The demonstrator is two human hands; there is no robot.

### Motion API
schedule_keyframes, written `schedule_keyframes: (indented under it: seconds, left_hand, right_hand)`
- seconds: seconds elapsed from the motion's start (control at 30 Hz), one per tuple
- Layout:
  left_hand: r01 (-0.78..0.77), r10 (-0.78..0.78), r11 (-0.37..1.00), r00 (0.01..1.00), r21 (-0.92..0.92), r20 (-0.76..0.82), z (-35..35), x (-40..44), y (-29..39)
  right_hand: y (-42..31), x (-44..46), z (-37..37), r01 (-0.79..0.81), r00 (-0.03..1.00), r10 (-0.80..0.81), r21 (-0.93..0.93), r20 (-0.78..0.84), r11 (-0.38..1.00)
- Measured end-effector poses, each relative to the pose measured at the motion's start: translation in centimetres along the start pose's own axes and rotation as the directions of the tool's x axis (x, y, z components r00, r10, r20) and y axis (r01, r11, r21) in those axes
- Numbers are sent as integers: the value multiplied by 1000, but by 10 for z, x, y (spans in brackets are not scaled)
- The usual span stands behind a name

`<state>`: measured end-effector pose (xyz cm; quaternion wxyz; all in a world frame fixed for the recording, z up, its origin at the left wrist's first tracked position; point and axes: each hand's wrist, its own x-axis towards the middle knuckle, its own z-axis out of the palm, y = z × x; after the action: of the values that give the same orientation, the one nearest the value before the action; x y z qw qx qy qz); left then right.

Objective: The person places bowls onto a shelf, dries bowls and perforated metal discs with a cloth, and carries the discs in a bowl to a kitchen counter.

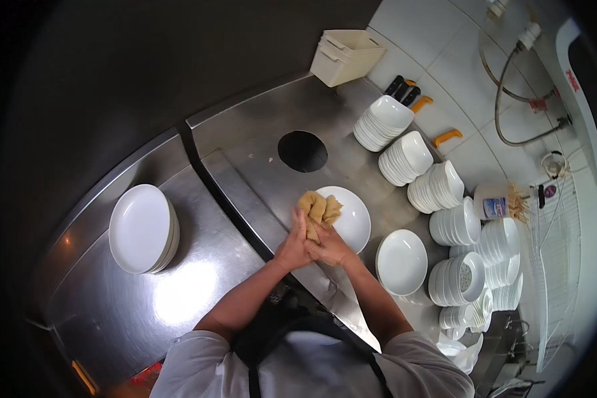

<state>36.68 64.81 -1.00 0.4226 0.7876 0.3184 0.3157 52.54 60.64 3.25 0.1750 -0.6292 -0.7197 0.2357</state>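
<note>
My left hand (294, 247) and my right hand (329, 247) are together in front of me, closed on a bunched yellowish-tan cloth (314, 207). The fingers are partly buried in its folds. Just behind and to the right of the cloth lies a round white plate (355, 222) on the steel counter, its left part covered by the cloth and my hands. Another white plate (402, 263) sits a little to the right of my right hand. Whether the cloth touches the first plate I cannot tell.
Stacked white plates (139, 229) stand on the left steel counter (209, 232). A round dark hole (302, 151) opens in the counter ahead. Several stacks of white bowls (436, 188) line the right. A cream bin (348, 58) and knives (404, 89) are at the back.
</note>
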Motion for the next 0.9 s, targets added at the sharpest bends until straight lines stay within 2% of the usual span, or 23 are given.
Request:
schedule_keyframes:
  seconds: [0.1,0.2,0.23,0.27,0.3,0.37,0.4,0.43,0.5,0.53,0.63,0.67,0.77,0.8,0.87,0.9]
  left_hand:
    - [-70,72,997,996,43,-57,9,-1,-12]
    - [-139,160,975,981,175,-111,11,1,-14]
    - [-131,145,973,987,189,-63,11,-2,-13]
    - [-126,131,971,991,204,-13,2,-4,2]
    - [-126,121,967,992,222,39,-6,-4,14]
    - [-182,109,881,976,438,187,-10,-4,29]
    - [-220,93,820,962,529,255,-7,-1,34]
    - [-308,165,787,940,535,298,-2,4,36]
    - [-475,292,704,872,528,393,10,11,38]
    - [-507,268,622,854,597,446,13,18,47]
    - [-552,140,557,799,621,584,34,29,24]
    - [-609,233,501,779,615,582,33,26,24]
    - [-688,121,508,652,518,748,35,32,19]
    - [-692,193,563,642,453,742,31,35,19]
    - [-693,337,653,626,305,703,24,43,23]
    - [-568,286,782,692,257,662,18,44,41]
  right_hand:
    - [-31,-14,-8,-154,988,154,-21,-12,988]
    - [-37,-25,1,-323,944,305,-160,-128,933]
    - [-33,-30,-5,-384,903,400,129,-154,915]
    - [-25,-36,-18,-402,855,496,410,-150,819]
    - [-20,-43,-33,-373,805,581,658,-121,654]
    - [-18,-71,-64,-71,689,703,949,-176,308]
    - [-9,-85,-78,84,675,712,978,-196,190]
    - [-1,-99,-89,238,659,722,969,-212,67]
    - [-23,-126,-124,408,672,686,913,-281,-26]
    - [-31,-140,-138,486,671,669,871,-320,-71]
    - [-24,-185,-146,504,613,665,859,-427,87]
    - [-32,-194,-146,464,569,696,870,-438,169]
    - [-18,-215,-127,349,502,714,870,-488,349]
    - [-16,-218,-122,324,464,738,869,-490,373]
    - [-16,-217,-111,219,379,705,798,-599,561]
    - [-16,-213,-105,158,341,679,751,-650,641]
